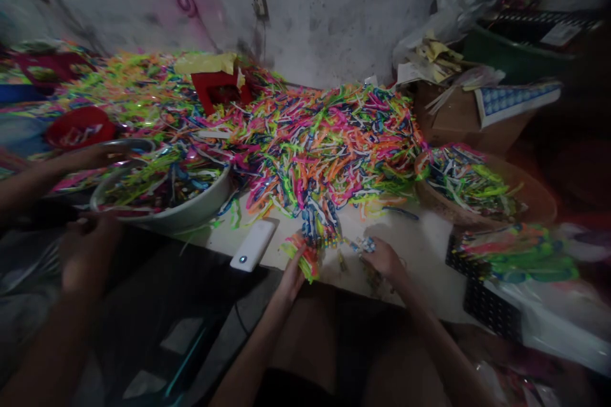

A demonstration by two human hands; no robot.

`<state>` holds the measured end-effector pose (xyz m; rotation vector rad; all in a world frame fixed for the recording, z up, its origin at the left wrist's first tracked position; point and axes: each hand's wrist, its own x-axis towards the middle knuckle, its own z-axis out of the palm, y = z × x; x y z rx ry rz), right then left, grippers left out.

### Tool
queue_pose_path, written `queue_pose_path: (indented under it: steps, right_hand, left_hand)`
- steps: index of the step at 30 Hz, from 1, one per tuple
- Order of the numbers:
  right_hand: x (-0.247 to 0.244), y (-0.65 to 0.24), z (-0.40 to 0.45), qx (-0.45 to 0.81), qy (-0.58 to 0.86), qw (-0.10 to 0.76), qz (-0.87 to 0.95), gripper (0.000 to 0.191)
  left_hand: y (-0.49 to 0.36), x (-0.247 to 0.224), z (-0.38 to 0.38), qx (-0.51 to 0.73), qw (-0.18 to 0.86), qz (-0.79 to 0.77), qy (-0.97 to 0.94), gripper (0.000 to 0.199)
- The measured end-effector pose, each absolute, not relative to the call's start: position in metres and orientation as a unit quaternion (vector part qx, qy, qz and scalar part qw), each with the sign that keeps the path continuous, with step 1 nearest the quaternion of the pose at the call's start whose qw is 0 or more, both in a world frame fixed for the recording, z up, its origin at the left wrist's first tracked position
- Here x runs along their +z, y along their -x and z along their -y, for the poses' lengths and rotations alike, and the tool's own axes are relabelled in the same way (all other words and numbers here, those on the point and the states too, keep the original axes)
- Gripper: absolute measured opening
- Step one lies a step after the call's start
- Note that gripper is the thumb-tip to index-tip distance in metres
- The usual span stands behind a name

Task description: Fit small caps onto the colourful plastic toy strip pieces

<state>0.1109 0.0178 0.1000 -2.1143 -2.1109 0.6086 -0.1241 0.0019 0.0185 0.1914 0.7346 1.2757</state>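
Observation:
My left hand (293,272) is closed around a small bunch of orange and green plastic strips (305,255) at the table's front edge. To the right, my right hand (382,255) has its fingers pressed together on a cluster of small white and blue pieces (365,245), too small to name. Between my hands lie blue strips with yellow tips (321,226), pointing toward me. A few small yellowish pieces (342,261) rest on the table near my right hand. Behind all this rises a large heap of bright coloured plastic strips (329,146).
A white phone-like device (254,245) lies left of my hands. A grey basin (191,213) of strips stands farther left, near a co-worker's hands (102,156). On the right are an orange basin (539,194), black perforated trays (494,308) and a cardboard box (458,121).

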Motion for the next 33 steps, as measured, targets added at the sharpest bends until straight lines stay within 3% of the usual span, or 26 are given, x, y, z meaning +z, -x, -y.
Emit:
queue_pose_path:
  steps: [7,18,27,33]
  right_hand:
    - [0.093,-0.124,-0.007,0.198,0.704,0.052,0.680,0.020]
    - [0.089,-0.087,0.002,0.152,0.728,0.019,0.668,0.034]
    - [0.114,-0.108,-0.001,0.265,0.719,0.186,0.616,0.018]
    - [0.143,-0.105,0.025,0.420,0.663,0.321,0.530,0.041]
  left_hand:
    - [0.126,0.016,-0.003,0.584,0.737,-0.331,-0.084,0.029]
    - [0.124,0.022,-0.003,0.578,0.740,-0.330,-0.092,0.021]
    - [0.126,0.060,0.012,0.542,0.726,-0.382,-0.182,0.044]
    - [0.111,0.101,0.035,0.492,0.693,-0.430,-0.306,0.047]
